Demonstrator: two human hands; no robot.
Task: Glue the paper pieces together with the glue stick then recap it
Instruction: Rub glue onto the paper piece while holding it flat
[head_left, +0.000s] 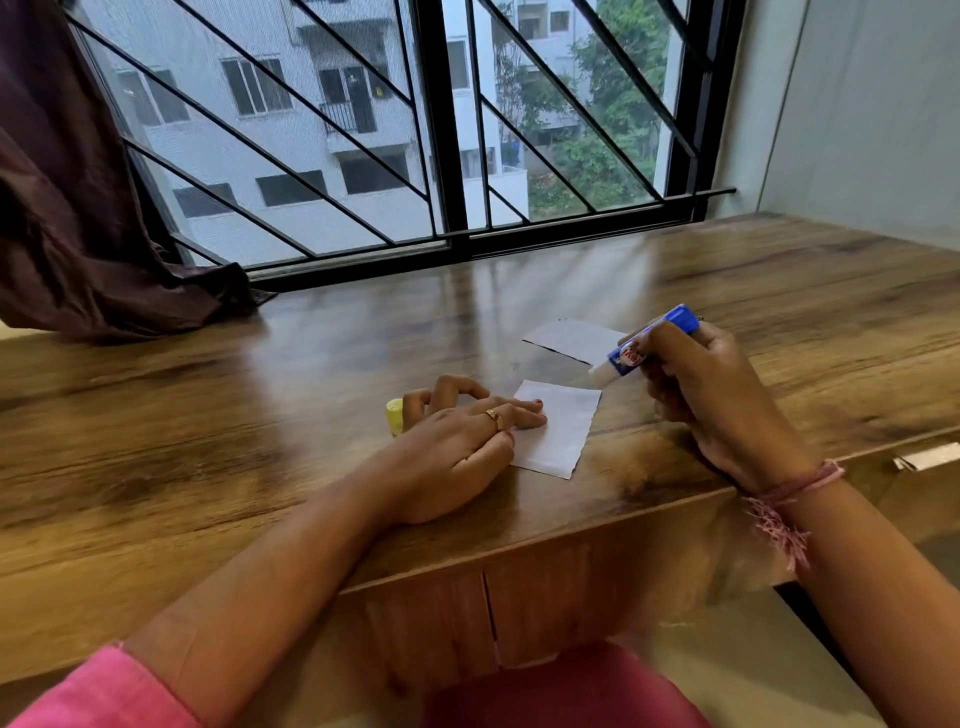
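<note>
- My right hand (696, 384) has its fingers curled tight around the blue and white plastic glue stick (647, 340), gripping it at mid-barrel.
- I hold that glue stick tilted, blue base up and away, the uncapped whitish tip pointing down to the left; the tip sits over the far right corner of the near paper, and I cannot tell whether it touches.
- My left hand (457, 447) lies palm down on the table with its fingers mostly straight; the ring finger presses flat on the left part of the near white rectangular paper piece (558, 431), pinning it.
- The index and middle fingers of that hand are bent and arched up just behind, beside a small pale yellow cap (395, 415) that stands on the table, touching or just beside the hand.
- A gold ring (494, 418) shows on the pressing finger.
- A second white paper piece (571, 339) lies flat further back, apart from the first and partly behind the glue stick.
- Everything rests on the brown wood-grain table (208, 415), near its front edge.
- A pink thread band (789, 488) wraps my right wrist, and a pink sleeve (104, 691) covers my left upper arm.
- Beyond the table, a black-barred window (441, 130) and a dark maroon curtain (67, 208) at the left.
</note>
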